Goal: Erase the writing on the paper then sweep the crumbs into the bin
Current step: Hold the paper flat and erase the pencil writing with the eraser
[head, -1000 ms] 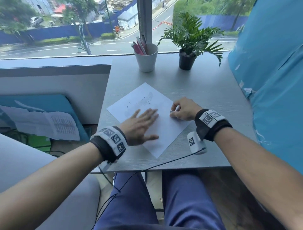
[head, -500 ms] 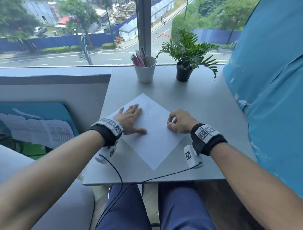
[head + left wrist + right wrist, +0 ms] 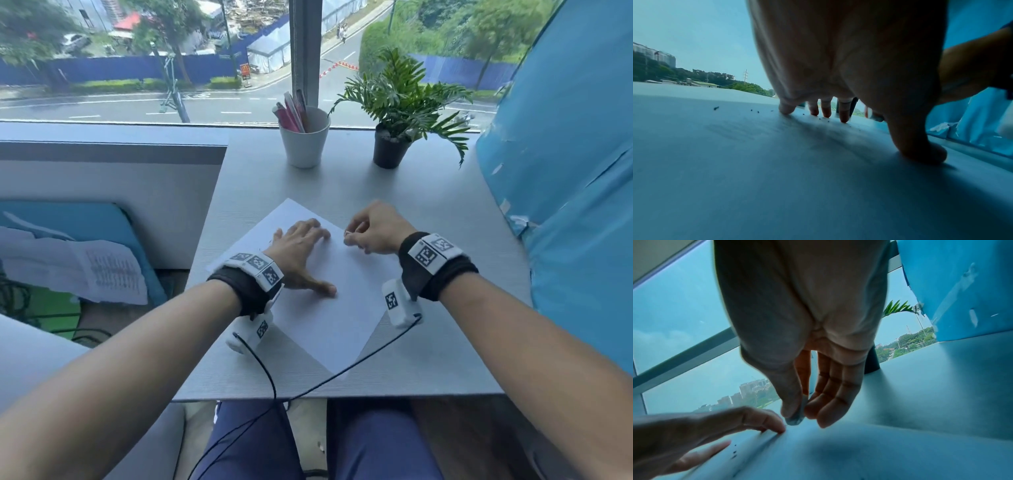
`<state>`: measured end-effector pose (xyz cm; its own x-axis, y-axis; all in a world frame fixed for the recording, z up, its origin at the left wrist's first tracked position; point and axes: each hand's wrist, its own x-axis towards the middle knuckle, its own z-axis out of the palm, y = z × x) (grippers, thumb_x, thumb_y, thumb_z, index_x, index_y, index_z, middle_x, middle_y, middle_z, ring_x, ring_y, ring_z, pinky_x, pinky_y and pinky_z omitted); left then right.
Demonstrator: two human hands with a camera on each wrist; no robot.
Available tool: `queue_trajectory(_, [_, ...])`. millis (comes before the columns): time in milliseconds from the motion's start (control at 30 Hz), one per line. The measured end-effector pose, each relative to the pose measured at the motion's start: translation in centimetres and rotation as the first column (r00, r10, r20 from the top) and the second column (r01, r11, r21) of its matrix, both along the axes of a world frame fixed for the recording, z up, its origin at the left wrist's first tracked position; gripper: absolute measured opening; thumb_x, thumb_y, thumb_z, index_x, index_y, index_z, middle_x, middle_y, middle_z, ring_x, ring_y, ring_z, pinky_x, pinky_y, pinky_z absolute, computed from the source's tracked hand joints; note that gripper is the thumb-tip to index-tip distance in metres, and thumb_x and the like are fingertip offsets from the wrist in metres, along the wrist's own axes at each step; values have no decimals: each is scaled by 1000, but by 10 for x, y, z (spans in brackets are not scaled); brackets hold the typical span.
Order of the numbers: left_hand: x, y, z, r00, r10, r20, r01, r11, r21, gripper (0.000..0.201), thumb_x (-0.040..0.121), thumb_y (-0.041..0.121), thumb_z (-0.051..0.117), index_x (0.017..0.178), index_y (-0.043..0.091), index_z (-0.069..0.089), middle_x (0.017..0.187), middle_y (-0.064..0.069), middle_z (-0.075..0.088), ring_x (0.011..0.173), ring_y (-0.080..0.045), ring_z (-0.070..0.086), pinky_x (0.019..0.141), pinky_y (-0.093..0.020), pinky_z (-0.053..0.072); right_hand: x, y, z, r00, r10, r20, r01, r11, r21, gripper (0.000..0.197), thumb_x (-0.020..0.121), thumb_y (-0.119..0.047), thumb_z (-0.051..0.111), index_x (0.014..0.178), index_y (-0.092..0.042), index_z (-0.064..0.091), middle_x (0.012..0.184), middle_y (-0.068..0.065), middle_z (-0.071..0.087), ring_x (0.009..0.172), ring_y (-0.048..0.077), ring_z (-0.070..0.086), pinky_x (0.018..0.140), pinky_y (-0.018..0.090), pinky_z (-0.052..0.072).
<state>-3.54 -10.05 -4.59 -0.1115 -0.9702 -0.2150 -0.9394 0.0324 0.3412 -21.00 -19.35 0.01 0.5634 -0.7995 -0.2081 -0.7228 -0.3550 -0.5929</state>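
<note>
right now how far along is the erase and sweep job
Erasing looks mostly done: the paper shows almost no writing. In hand: the left hand lies flat beside dark crumbs, the right hand pinching the eraser. Left: binning them; no bin is in view.

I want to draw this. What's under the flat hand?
The left hand presses the white paper, with dark crumbs near its fingertips. Anything beneath the palm is hidden.

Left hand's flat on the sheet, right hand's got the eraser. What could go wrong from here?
1. The crumbs lie loose beside the left hand; a sweep may scatter them over the table. No bin is in view.
2. The paper is pinned only by that hand, so it may slide or crease.
3. The right hand only pinches the eraser; it may slip.
</note>
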Motion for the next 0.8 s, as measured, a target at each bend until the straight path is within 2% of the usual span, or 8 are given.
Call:
queue_trajectory(67, [0, -2, -2, 1000, 9, 11, -9, 999, 35, 123, 56, 78, 76, 154, 25, 22, 162, 1, 11, 150, -19, 9, 119, -58, 8, 10, -6, -6, 999, 2, -33, -4, 997, -77, 5, 79, -14, 73, 81, -12, 76, 66, -2, 64, 59, 9, 62, 65, 24, 54])
queue_trajectory(133, [1, -5, -3, 999, 11, 31, -14, 994, 110, 132, 58, 79, 74, 159, 27, 8, 166, 3, -5, 152, -18, -7, 120, -58, -1, 15, -5, -13, 997, -24, -67, 12, 986, -169, 10, 79, -18, 72, 83, -11, 78, 70, -4, 62, 73, 13, 63, 73, 22, 51])
queue_trajectory(233, [2, -8, -4, 999, 7, 51, -17, 978, 209, 137, 57, 82, 72, 158, 34, -7, 164, 7, -21, 150, -16, -22, 118, -59, -11, 18, 9, -18, 997, 48, -64, -58, 984, -166, 8, 77, -18, 72, 78, -12, 76, 62, -10, 59, 59, 4, 54, 62, 19, 44])
queue_trajectory(333, [2, -9, -1, 997, 8, 72, -26, 969, 244, 137, 55, 84, 71, 156, 41, -10, 162, 11, -25, 148, -15, -26, 115, -63, -13, 12, 8, -11, 989, 127, -79, -133, 989, -70, 7, 76, -18, 75, 78, -11, 78, 59, -9, 61, 51, 1, 53, 47, 9, 39])
queue_trajectory(467, [1, -10, 1, 997, 15, 81, -36, 966, 256, 136, 54, 84, 72, 155, 44, -11, 162, 11, -27, 147, -17, -29, 113, -64, -16, 7, -6, -10, 1000, -28, 3, 28, 991, -132, 10, 74, -18, 76, 79, -10, 79, 62, -5, 65, 51, -1, 53, 53, 9, 41])
queue_trajectory(533, [1, -9, 2, 996, 20, 83, -41, 964, 264, 137, 53, 85, 71, 154, 45, -12, 161, 12, -28, 147, -18, -30, 113, -64, -16, 10, 7, -11, 998, 57, -13, -58, 992, -110, 7, 73, -17, 78, 76, -11, 78, 61, -6, 65, 49, -1, 53, 51, 9, 40])
queue_trajectory(633, [0, -8, 4, 996, 18, 90, -41, 963, 268, 137, 53, 86, 70, 154, 44, -12, 161, 12, -28, 147, -18, -30, 113, -65, -16, 8, 19, -7, 983, 179, -42, -177, 983, 46, 4, 73, -16, 78, 75, -12, 78, 60, -2, 69, 46, 3, 58, 50, 15, 46])
queue_trajectory(800, [-1, -9, 7, 995, 22, 101, -49, 960, 277, 136, 54, 86, 70, 155, 44, -12, 161, 11, -28, 147, -19, -29, 113, -65, -15, 9, -4, -7, 997, -63, 35, 66, 992, -105, 9, 70, -17, 77, 76, -10, 79, 63, 4, 71, 51, 8, 59, 51, 15, 45])
